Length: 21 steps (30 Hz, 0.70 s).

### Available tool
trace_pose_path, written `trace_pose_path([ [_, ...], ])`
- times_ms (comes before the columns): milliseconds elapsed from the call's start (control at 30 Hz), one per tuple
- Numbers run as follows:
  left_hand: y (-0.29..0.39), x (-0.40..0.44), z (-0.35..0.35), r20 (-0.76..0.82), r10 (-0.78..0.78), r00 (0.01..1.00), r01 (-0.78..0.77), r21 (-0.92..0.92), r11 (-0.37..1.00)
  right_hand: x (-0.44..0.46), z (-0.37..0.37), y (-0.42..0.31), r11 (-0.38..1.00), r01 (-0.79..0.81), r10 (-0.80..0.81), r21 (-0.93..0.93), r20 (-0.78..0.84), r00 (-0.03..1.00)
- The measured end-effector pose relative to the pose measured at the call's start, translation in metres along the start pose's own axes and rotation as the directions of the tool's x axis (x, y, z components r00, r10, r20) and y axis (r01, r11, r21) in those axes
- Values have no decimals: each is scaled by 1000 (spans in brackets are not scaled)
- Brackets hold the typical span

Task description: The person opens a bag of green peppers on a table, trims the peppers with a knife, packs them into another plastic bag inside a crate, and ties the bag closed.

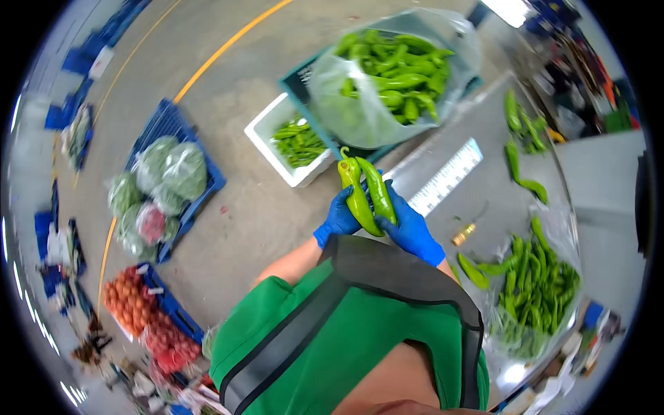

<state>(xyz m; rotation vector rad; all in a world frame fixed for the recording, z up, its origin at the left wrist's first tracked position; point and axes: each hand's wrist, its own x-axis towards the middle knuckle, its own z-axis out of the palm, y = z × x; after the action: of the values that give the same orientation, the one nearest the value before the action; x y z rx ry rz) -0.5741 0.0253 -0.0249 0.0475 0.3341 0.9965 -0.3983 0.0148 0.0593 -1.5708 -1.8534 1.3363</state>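
Observation:
My left hand (340, 216), in a blue glove, is closed on a long green pepper (357, 202) with a brownish patch near its curled stem. My right hand (413, 234), gloved the same way, grips a second green pepper (378, 188) right beside the first. Both peppers point away from my body, stem ends outward. Just beyond them stands a teal crate (299, 81) lined with a clear plastic bag (339, 114), full of green peppers (408, 76). A white foam box (265, 131) with smaller green peppers (299, 142) is at the crate's left.
On the metal table (456, 200) at right lie a white ruler-like strip (446, 176), a brass-coloured fitting (463, 235), loose peppers (513, 162) and an open bag of peppers (536, 290). Blue pallets (207, 155) with bagged vegetables (162, 173) and onions (130, 299) stand on the floor at left.

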Motion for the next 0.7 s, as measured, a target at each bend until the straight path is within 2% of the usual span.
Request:
trace_pose_path([
  [33,9,-3,-19,-58,15,998,-26,-195,981,10,4,-9,960,126,-122,-251,33,992],
  [67,18,-11,-48,8,44,999,-39,-308,951,16,1,-10,954,218,-211,-203,59,976],
  [133,44,-27,-50,-75,223,972,-233,-171,957,11,-4,17,971,215,-193,106,-185,963],
  [200,92,-29,-105,-206,164,965,-201,-171,965,-7,-25,30,958,64,10,280,-254,967],
  [233,121,-15,-147,-258,134,957,-157,-73,985,-22,-35,51,926,2,123,378,-307,944],
  [267,149,8,-211,-227,284,932,-257,142,956,-40,-46,75,883,2,204,469,-390,898],
  [300,178,32,-226,-240,203,949,-171,148,974,-66,-62,80,841,-30,334,540,-475,814],
  [333,197,58,-230,-160,107,981,-24,446,894,-97,-76,86,835,-32,414,549,-589,694],
  [367,245,74,-293,-184,-62,981,178,722,669,-117,-92,95,878,-47,413,476,-705,577],
  [400,232,78,-223,-709,-18,705,124,98,987,-154,-106,97,837,57,470,544,-770,431],
  [433,230,94,-233,-775,140,616,210,333,919,-190,-118,124,804,160,516,573,-805,293],
  [467,220,91,-218,-754,262,602,191,455,870,-222,-119,151,889,2,446,458,-867,223],
  [500,210,97,-220,-755,273,596,234,489,840,-250,-116,179,923,-165,374,347,-910,180],
  [533,203,101,-228,-759,252,600,325,519,790,-266,-109,201,915,-322,307,242,-937,168],
  [567,195,97,-243,-249,-267,931,357,467,809,-274,-97,212,908,-380,286,175,-922,260],
  [600,125,81,-189,-566,106,818,378,666,643,-291,-74,210,893,-439,269,100,-900,344],
  [633,68,74,-116,-619,71,782,549,738,392,-286,-64,208,845,-532,226,-51,-868,443],
  [667,29,74,-51,-552,-218,805,592,777,216,-276,-58,208,777,-594,198,-209,-815,545],
  [700,-20,71,0,-371,-288,883,396,918,30,-270,-56,214,740,-629,214,-241,-802,558],
])
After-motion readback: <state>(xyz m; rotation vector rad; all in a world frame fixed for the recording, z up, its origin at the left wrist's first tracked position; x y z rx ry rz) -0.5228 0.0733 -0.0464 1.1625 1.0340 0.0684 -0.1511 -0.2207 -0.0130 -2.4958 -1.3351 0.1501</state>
